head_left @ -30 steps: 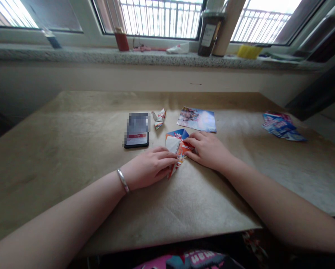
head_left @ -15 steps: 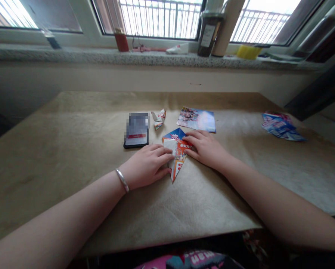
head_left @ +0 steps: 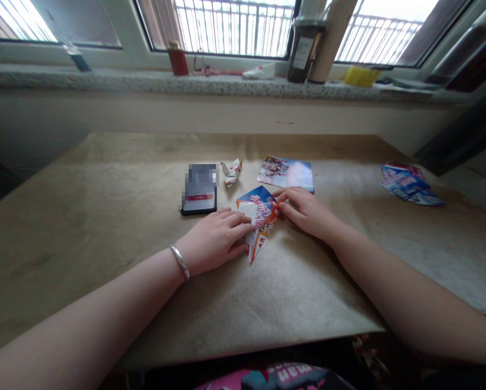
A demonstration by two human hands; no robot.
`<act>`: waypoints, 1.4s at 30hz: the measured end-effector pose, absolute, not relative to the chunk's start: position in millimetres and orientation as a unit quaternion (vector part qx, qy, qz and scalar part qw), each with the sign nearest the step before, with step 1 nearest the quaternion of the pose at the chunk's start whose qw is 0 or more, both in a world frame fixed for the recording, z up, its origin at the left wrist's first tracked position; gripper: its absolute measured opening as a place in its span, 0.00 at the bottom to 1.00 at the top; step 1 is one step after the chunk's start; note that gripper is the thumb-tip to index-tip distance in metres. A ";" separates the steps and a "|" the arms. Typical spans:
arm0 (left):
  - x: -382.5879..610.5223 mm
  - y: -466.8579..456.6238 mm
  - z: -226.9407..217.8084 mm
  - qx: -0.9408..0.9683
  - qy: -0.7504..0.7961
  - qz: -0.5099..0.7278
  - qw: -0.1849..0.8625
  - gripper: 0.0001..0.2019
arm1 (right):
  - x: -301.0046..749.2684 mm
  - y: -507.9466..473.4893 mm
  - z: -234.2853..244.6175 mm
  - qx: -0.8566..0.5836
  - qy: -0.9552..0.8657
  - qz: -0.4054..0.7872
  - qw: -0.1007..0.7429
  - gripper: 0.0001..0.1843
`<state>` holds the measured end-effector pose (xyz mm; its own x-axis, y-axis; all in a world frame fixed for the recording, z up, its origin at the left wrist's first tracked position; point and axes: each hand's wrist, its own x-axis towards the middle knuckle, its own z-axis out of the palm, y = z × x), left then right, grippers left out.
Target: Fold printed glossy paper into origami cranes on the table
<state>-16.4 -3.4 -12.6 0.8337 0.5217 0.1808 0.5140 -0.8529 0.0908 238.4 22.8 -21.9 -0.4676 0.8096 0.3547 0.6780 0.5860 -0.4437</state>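
Observation:
A folded piece of coloured printed paper (head_left: 259,216) lies on the brown table (head_left: 104,216), pointed end toward me. My left hand (head_left: 216,238), with a silver bracelet at the wrist, lies on its left edge with the fingers pressing it down. My right hand (head_left: 305,211) pinches a flap at the paper's right side and folds it over. A small finished folded paper figure (head_left: 232,171) stands just beyond, beside a black phone (head_left: 200,189).
A flat printed sheet (head_left: 286,173) lies behind my right hand. A pile of printed sheets (head_left: 407,184) sits at the far right. The windowsill holds a red cup (head_left: 177,58), a dark jar (head_left: 303,49) and a yellow object (head_left: 360,75).
My right hand has lifted a flap of the paper's right side and turned it leftward over the middle. My left hand has stayed pressing the left edge.

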 end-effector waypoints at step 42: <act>-19.2 -5.7 -0.6 0.942 0.306 0.080 -0.111 0.10 | 241.5 19.0 -20.4 -0.323 -0.931 0.058 0.158 0.17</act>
